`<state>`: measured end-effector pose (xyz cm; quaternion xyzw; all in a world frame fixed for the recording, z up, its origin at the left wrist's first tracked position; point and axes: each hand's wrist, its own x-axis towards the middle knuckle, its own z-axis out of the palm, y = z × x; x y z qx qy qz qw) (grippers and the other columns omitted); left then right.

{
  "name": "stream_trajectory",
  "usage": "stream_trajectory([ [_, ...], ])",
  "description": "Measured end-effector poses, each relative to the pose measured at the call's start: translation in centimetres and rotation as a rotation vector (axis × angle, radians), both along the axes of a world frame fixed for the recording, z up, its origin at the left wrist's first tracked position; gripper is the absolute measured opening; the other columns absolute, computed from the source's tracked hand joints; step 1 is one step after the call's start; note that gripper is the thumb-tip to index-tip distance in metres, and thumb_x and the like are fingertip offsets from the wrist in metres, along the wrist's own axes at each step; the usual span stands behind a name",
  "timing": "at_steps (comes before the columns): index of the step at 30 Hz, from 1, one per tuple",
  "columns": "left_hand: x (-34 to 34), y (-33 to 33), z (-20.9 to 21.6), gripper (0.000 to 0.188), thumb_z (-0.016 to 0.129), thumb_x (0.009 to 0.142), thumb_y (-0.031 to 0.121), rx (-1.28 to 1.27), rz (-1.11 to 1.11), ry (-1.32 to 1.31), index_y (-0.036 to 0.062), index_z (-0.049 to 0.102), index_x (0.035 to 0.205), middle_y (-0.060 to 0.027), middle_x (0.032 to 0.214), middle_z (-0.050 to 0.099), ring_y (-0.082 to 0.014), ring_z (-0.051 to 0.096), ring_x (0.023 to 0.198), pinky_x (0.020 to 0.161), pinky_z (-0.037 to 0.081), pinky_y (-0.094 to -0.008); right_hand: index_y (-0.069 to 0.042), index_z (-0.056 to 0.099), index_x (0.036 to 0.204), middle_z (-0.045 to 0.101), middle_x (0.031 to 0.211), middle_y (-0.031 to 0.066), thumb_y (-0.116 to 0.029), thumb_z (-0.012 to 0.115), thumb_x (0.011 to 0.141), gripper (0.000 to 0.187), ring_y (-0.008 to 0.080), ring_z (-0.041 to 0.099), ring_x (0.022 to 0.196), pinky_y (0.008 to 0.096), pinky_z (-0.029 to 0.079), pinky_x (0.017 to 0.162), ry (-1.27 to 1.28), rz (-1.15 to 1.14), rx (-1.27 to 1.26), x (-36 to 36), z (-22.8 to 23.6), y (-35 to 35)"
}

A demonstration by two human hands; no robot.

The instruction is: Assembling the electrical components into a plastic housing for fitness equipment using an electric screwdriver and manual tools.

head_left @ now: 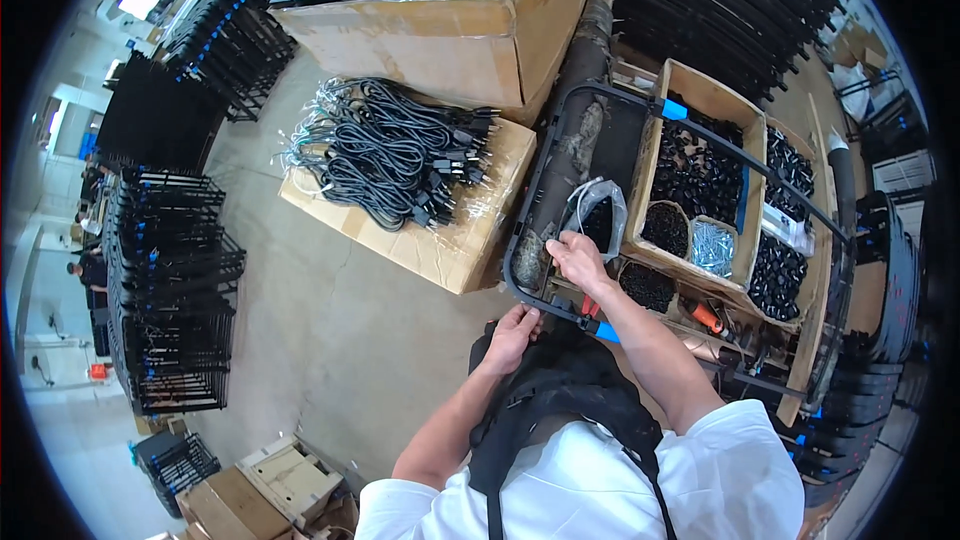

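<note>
A black tubular frame [558, 311] with rounded corners and blue tape lies across the workbench in front of me. My left hand [511, 338] is closed at its near edge, close to the left corner, thumb and fingers pinching the bar. Just beyond that corner is my right hand [578, 262], its fingers curled together above the inside of the frame. Whatever sits between those fingers is too small or hidden to name. A clear plastic bag [614, 210] with dark contents lies right beside the right hand.
Cardboard trays [752, 275] hold black plastic parts and silver screws [713, 247]. An orange-handled tool [706, 317] lies near them. To the left, coiled black cables [385, 155] cover a carton [440, 265]; behind stands a large box [420, 45] of black panels. Stacked black frames [175, 290] stand farther left.
</note>
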<state>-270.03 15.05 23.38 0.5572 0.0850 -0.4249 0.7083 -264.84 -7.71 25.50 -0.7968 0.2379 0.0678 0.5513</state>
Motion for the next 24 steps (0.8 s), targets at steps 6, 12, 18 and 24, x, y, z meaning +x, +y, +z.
stream_trajectory([
  [6,-0.4,0.3,-0.1,0.016,0.061,0.109,0.021,0.028,-0.041,0.011,0.0072,0.066,0.115,0.0026,0.090,0.062,-0.0069,0.057,0.079,0.072,0.049,-0.0233,0.002,0.067,0.086,0.070,0.072,0.0159,-0.036,0.057,0.105,0.043,0.0312,0.071,0.070,0.0462,0.053,0.070,-0.133,0.064,-0.255,1.2,-1.2,0.5],
  [12,-0.3,-0.1,0.3,0.017,0.063,0.108,0.018,0.040,-0.016,-0.010,0.0028,0.069,0.115,-0.0024,0.094,0.068,-0.0117,0.064,0.083,0.076,0.053,-0.0264,0.002,0.065,0.092,0.070,0.095,0.0311,-0.040,0.055,0.105,0.045,0.0485,0.069,0.096,0.0555,0.053,0.084,0.028,0.167,-0.262,2.1,0.6,0.5],
  [18,-0.5,0.2,-0.8,0.020,0.063,0.108,0.020,0.026,0.053,0.012,0.0015,0.070,0.111,-0.0055,0.096,0.071,-0.0134,0.067,0.083,0.079,0.057,-0.0288,-0.003,0.077,0.105,0.076,0.093,0.0232,-0.048,0.063,0.099,0.047,0.0396,0.075,0.085,0.0451,0.059,0.079,0.321,0.214,-0.061,3.4,3.8,-3.7],
  [24,-0.3,-0.1,-0.7,0.019,0.064,0.108,0.018,0.033,0.089,0.055,0.0004,0.071,0.107,-0.0084,0.097,0.075,-0.0163,0.073,0.086,0.079,0.060,-0.0297,-0.011,0.081,0.089,0.077,0.087,0.0180,-0.027,0.070,0.088,0.019,0.0377,0.075,0.088,0.0499,0.058,0.082,0.045,0.447,-0.784,1.4,1.0,-10.2],
])
